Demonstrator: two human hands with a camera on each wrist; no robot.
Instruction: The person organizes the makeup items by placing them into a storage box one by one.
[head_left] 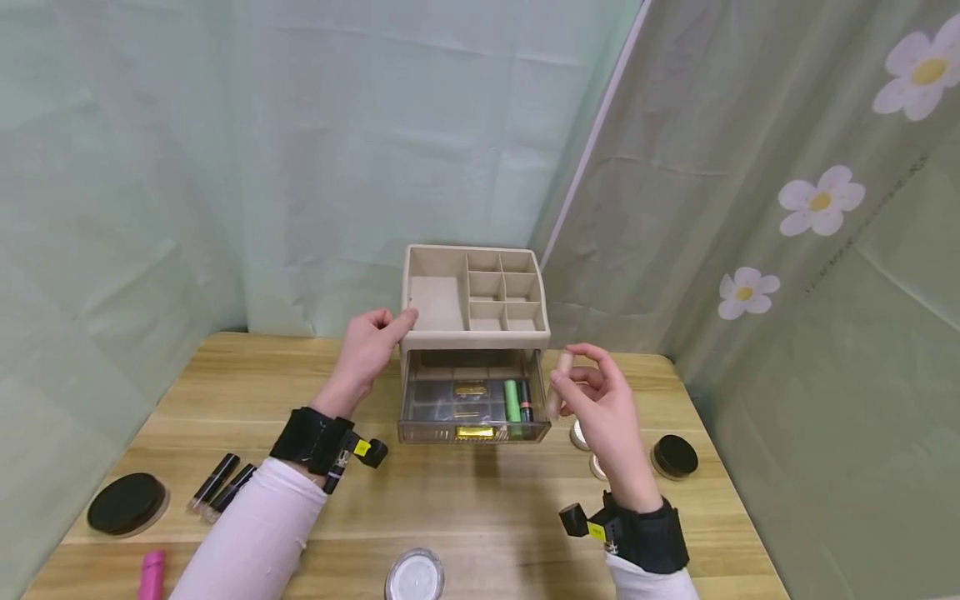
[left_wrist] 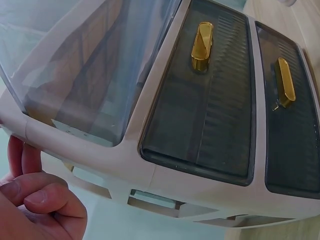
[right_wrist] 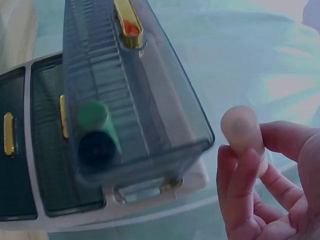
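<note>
A cream makeup organizer [head_left: 475, 340] stands at the back of the table, its top drawer [head_left: 427, 432] pulled out. My left hand [head_left: 366, 354] holds the organizer's upper left edge, thumb on the rim and other fingers bent against the side. Beside the drawer's right front corner, my right hand [head_left: 611, 425] pinches a pale beige cylindrical cosmetic tube [head_left: 559, 379] between thumb and fingers. The tube's round end [right_wrist: 241, 125] faces the right wrist camera, apart from the drawer wall. Inside the drawer, a green tube [head_left: 512, 402] lies alongside a dark tube [head_left: 526, 402] at the right.
Two closed lower drawers with gold handles [left_wrist: 202, 42] show in the left wrist view. Black-lidded jars [head_left: 675, 456] and small white-topped pots lie right. A black compact [head_left: 127, 503], two black-capped tubes [head_left: 215, 482] and a pink tube [head_left: 152, 575] lie left; a clear-rimmed jar [head_left: 415, 575] sits in front.
</note>
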